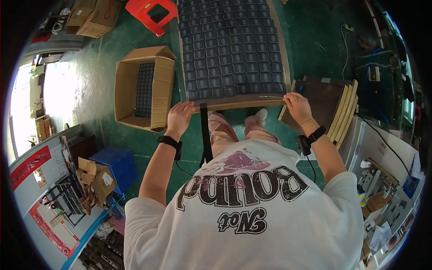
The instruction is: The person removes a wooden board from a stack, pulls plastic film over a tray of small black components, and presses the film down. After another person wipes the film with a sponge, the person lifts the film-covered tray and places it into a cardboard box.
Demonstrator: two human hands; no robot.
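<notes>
Both hands grip the near edge of a long wooden board [243,103] that carries rows of small dark boxes [231,49]. The left hand [180,116] is clamped on the board's near left corner, fingers curled over the edge. The right hand [297,107] is clamped on the near right corner, the two hands well apart. The board stretches away from the person over a green floor [310,40]. A thin metal tool [270,96] lies on the board near the right hand. To the left sits an open carton [164,85] with dark boxes inside. A red stool [153,13] stands far left. A stack of wooden boards [344,110] leans just right of the right hand. Each wrist wears a black band [170,142].
</notes>
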